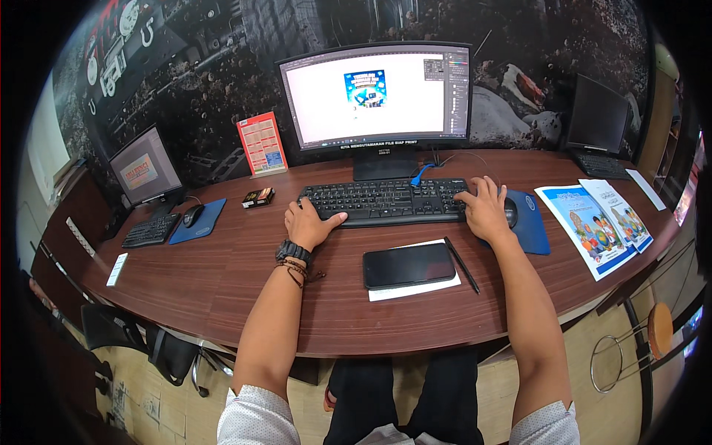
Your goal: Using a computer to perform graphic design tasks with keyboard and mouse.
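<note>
A black keyboard (382, 202) lies across the middle of the desk, below a large curved monitor (319, 104) showing a design program with a blue picture. My left hand (310, 224) rests on the keyboard's left end, fingers spread and the thumb stretched along the front edge; a black watch (294, 252) and bracelets circle that wrist. At the keyboard's right end, my right hand (486, 209) lies with its fingers apart, holding nothing. Just right of it, partly covered, a black mouse (511, 213) sits on a blue mouse pad (531, 228).
Nearer me, a black phone (409, 265) lies on white paper beside a black pen (462, 265). Printed booklets (586, 228) are at right. A red desk calendar (262, 144), small box (258, 197) and second monitor (145, 169) stand left. A blue cable (422, 173) touches the keyboard's back.
</note>
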`<state>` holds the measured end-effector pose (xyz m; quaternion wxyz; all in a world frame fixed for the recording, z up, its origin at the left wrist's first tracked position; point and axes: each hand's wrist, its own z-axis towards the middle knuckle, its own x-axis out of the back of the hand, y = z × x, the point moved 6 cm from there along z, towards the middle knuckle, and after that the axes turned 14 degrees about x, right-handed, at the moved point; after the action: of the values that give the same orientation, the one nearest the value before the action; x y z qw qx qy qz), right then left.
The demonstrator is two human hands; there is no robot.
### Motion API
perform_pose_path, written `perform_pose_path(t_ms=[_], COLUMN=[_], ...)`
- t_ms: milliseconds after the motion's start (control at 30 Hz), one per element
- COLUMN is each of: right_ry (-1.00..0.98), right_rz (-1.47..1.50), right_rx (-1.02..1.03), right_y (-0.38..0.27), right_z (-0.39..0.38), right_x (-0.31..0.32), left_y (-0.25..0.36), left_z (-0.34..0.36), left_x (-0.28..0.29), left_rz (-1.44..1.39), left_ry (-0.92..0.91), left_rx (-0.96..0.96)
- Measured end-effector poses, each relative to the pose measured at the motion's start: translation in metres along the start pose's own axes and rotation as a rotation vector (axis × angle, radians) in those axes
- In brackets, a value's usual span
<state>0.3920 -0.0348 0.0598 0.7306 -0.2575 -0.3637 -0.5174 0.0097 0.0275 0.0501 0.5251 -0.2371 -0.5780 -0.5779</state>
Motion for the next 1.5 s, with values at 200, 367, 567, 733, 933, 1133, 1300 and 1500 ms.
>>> perform_pose_path(t_ms=[200,367,567,733,933,1133,1300,1500], right_ry=[-0.07,-0.072,-0.072,-0.037,-0.03,0.044,0.033,0.134], right_rz=[-0.026,-0.009,0.012,-0.003,0.003,-0.043,-0.065,0.155], right_rx=[0.021,0.012,0.001,0.018,0.001,-0.072,-0.131,-0.454], right_y=[-0.005,-0.006,-0.004,-0.002,-0.001,0.013,0.027,0.067], right_z=[0.001,0.001,0.001,0.0,0.001,0.0,-0.006,-0.031], right_x=[-0.004,-0.001,-0.001,-0.002,0.001,0.01,0.011,0.012], left_y=[0.0,0.0,-0.001,0.0,0.0,0.0,0.0,-0.001], left_z=[0.0,0.001,0.003,0.002,0.001,0.0,0.001,0.001], left_x=[-0.001,-0.001,-0.003,-0.003,-0.002,0.001,-0.002,-0.005], left_rz=[-0.011,0.009,-0.023,-0.019,-0.027,0.019,0.021,-0.029], left_ry=[-0.01,-0.009,-0.014,-0.025,-0.03,-0.017,-0.021,-0.019], left_rx=[-0.002,0.002,-0.002,0.004,0.006,0.012,0.011,0.007])
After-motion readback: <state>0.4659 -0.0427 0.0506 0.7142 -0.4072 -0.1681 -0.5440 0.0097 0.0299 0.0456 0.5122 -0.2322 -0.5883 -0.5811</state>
